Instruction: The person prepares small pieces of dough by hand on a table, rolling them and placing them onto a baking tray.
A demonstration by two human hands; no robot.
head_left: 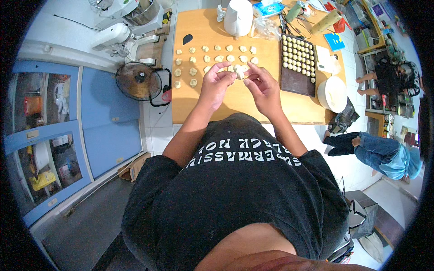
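Observation:
Above the wooden table (253, 101), my left hand (214, 86) and my right hand (263, 88) meet around a small pale dough piece (239, 72), fingertips of both pinching it. Several more small dough pieces (212, 58) lie in rows on the table just beyond my hands. To the right of them lies a dark baking tray (296, 83) with several pale dough balls (298, 56) filling its far half.
A white bowl (332, 94) sits at the table's right edge, a white kettle-like jug (238, 18) at the far edge. A floor fan (139, 82) and a white stand mixer (113, 37) stand to the left. Another person (384, 156) sits on the floor at right.

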